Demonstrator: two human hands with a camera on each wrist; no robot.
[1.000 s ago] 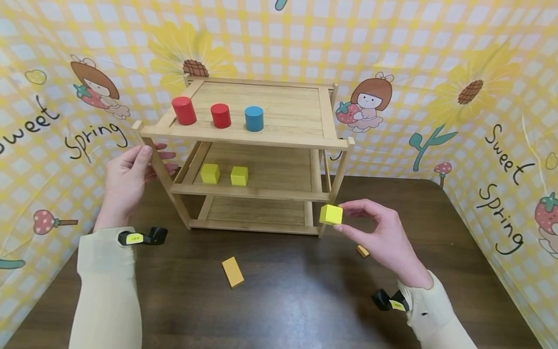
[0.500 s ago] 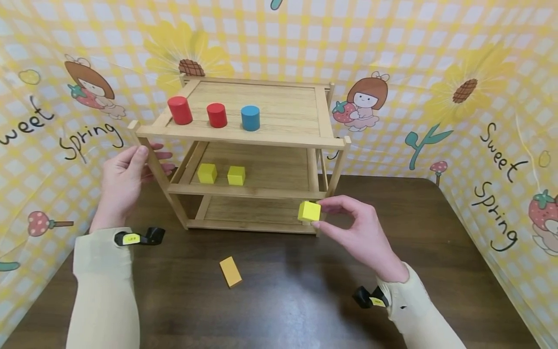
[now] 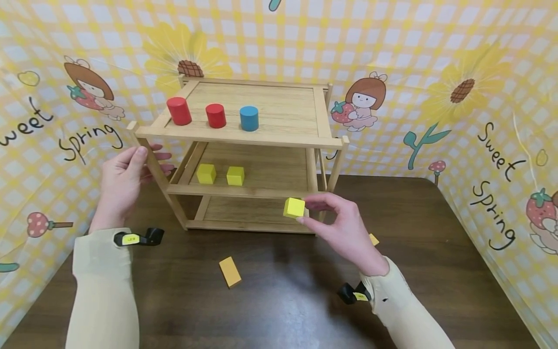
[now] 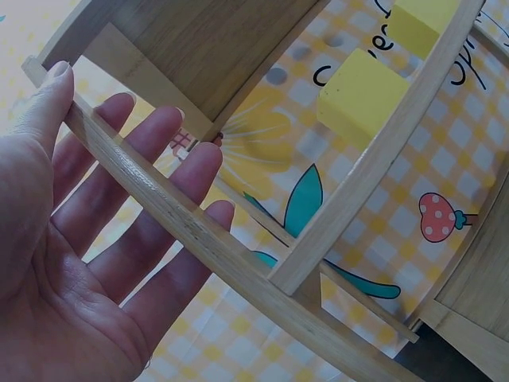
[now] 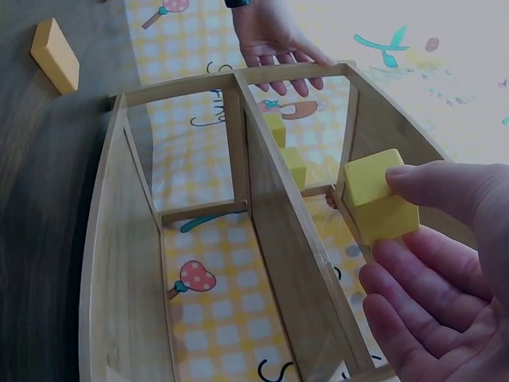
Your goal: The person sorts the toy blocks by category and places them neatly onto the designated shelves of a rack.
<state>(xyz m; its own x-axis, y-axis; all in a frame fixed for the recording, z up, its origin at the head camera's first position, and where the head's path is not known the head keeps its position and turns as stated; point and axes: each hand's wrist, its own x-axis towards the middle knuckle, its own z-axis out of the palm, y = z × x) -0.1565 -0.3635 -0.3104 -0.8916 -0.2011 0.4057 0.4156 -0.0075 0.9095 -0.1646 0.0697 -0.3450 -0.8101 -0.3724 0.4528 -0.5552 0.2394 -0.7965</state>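
Note:
A three-tier wooden shelf [image 3: 244, 191] stands on the dark table. My left hand [image 3: 124, 179] holds its left front post [image 4: 171, 207], thumb in front and fingers behind it. My right hand [image 3: 342, 223] pinches a yellow cube [image 3: 294, 207] between thumb and fingers, in front of the shelf's right half, below the middle tier's front rail. The right wrist view shows the same held cube [image 5: 380, 195] against the thumb. Two other yellow cubes, a left one [image 3: 206, 173] and a right one [image 3: 235, 176], sit on the middle tier.
Two red cylinders, one at left [image 3: 179, 111] and one beside it [image 3: 215, 116], and a blue cylinder [image 3: 249, 118] line the top tier. An orange block [image 3: 229, 272] lies on the table [image 3: 270, 300] in front. Another orange piece [image 3: 374, 239] is partly hidden behind my right hand.
My right hand has carried the yellow cube leftward and slightly up, from the right front post toward the shelf's middle. My left hand stays at the left post.

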